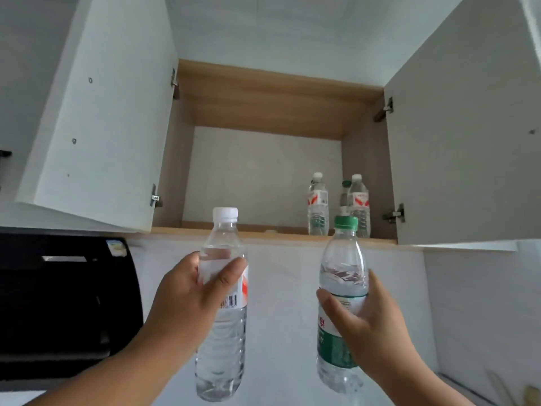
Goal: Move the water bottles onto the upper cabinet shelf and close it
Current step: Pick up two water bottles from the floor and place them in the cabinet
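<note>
Two bottles upright, one per grip | left hand (187, 291) clamps white-cap bottle (223, 288) | right hand (366, 323) clamps green-cap bottle (342, 276) | shelf (234, 230) at 12 o'clock, both equally near

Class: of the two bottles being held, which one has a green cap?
The bottle in the right hand, the green-capped bottle; the left hand holds a white-capped bottle.
</note>
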